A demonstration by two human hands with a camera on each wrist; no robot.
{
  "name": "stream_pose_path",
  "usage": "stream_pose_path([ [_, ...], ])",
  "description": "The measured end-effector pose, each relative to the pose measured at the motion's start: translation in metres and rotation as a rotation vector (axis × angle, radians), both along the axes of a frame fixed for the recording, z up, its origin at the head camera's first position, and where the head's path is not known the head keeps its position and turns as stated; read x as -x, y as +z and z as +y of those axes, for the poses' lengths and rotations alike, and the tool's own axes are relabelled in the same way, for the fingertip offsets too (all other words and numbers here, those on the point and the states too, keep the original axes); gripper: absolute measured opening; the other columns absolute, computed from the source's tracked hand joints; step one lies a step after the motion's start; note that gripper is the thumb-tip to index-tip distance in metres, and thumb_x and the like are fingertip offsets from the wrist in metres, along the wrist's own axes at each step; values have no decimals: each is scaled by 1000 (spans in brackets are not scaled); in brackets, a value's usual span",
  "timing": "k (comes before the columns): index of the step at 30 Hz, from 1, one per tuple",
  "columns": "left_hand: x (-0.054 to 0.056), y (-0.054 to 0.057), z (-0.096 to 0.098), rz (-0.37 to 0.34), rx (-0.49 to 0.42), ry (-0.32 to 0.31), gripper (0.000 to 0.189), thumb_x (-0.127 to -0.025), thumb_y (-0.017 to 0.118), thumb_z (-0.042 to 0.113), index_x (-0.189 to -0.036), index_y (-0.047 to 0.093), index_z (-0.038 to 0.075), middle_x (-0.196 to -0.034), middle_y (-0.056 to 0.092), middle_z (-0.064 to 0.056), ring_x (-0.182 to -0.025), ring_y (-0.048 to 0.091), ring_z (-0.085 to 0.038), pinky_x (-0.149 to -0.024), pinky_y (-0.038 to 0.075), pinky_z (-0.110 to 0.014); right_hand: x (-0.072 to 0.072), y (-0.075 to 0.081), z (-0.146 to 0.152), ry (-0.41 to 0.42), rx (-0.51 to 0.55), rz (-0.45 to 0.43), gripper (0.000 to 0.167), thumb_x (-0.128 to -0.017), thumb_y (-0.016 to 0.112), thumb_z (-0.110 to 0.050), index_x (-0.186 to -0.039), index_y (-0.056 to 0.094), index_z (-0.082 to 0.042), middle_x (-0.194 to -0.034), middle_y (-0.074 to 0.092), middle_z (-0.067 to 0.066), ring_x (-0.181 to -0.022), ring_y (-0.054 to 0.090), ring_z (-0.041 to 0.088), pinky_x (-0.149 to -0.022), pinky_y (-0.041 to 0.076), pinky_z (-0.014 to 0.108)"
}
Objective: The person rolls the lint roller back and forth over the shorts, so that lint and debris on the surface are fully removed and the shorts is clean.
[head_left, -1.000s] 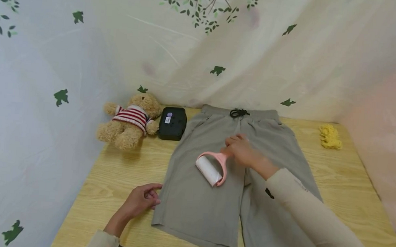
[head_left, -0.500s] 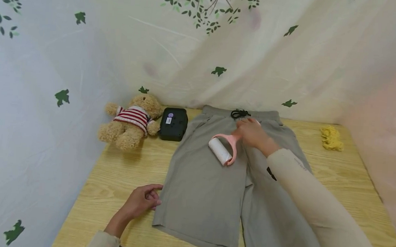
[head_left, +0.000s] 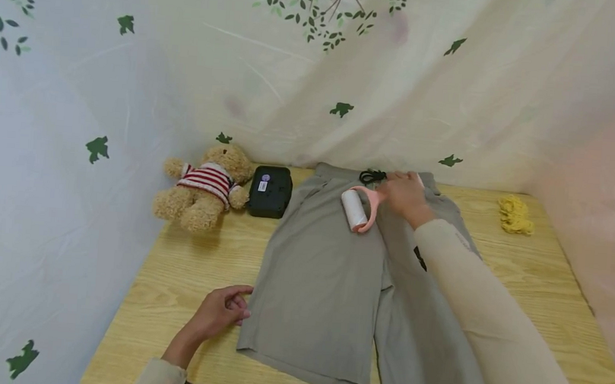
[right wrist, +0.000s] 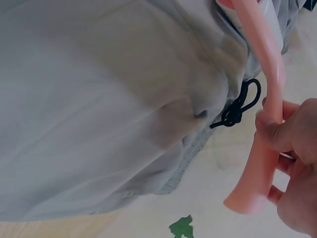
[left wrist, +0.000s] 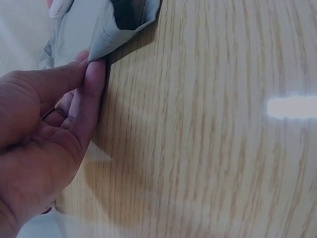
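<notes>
Both grips are holding something. The right grip [head_left: 405,193] is curled round the pink handle [right wrist: 260,166] of a lint roller [head_left: 374,207], whose white roll [head_left: 354,209] lies just left of that grip and appears to rest on the grey shorts [head_left: 316,300], below the waistband [head_left: 335,172]. The left grip [head_left: 219,312] pinches the shorts' side edge, low on the leg. The roller should be light and stiff, its smooth handle perhaps slightly slippery; mid-handle looks the best hold, since the roll is likely tacky. The shorts seem thin, soft and quick to crease, so an edge pinch suits them. Beyond the right grip, the counter's [head_left: 520,284] back edge meets a patterned curtain [head_left: 273,65], leaving little reach that way. Just left of this grip, a black drawstring [right wrist: 233,116] could snag. Farther left sit a black box [head_left: 270,192] and a teddy bear [head_left: 203,187]; well to its right, past some bare counter, lies a yellow bundle [head_left: 515,214]. Sideways room looks better on the left grip's outer side.
</notes>
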State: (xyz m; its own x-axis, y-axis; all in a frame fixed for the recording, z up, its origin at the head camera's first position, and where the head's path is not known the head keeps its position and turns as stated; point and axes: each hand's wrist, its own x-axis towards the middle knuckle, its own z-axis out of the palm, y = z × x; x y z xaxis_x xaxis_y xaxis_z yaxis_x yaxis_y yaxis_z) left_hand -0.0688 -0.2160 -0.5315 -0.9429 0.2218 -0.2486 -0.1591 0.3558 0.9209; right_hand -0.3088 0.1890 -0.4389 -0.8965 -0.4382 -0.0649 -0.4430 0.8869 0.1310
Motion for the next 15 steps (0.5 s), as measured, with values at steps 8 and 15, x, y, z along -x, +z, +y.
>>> stream_pose_path([
  [8,0,-1,-1,3,16,3,47,-81,72,-5,-125,58,-7,-83,61,-11,-66,60,-17,-58,59,-29,3,4,9,-148,-2,-20,28,-94,51,-7,-112,70,-16,-115,56,16,-116,45,36,-97,33,62],
  [15,0,-5,-2,7,9,-1,47,-81,72,-5,-126,57,-8,-84,61,-12,-66,60,-16,-58,59,-30,0,4,13,-214,22,-22,25,-95,47,-7,-104,71,-6,-108,54,20,-113,44,38,-95,32,65],
])
